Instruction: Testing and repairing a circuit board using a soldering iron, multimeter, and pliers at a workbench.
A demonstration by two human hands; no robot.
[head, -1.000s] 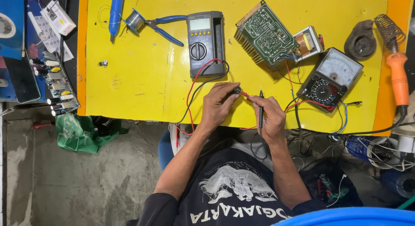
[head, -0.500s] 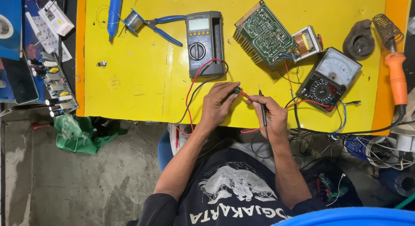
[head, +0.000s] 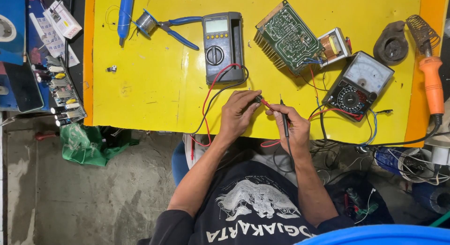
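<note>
A small dark part (head: 258, 99) is pinched in the fingertips of the left hand (head: 236, 115) at the near edge of the yellow table (head: 154, 81). A black probe (head: 284, 117) and a red probe (head: 266, 103) are gripped together in the closed right hand (head: 291, 127), the red tip touching the part. Just beyond the hands a dark digital meter (head: 223, 47) lies flat, its red and black leads looping toward them. To the right, a green circuit board (head: 289, 36) sits beside an analog meter (head: 358, 85). At the far left edge, a small white box (head: 62, 19) with a red label lies tilted on printed white sheets. Blue pliers (head: 180, 30) lie left of the digital meter, and an orange soldering iron (head: 432, 78) rests at the right edge.
</note>
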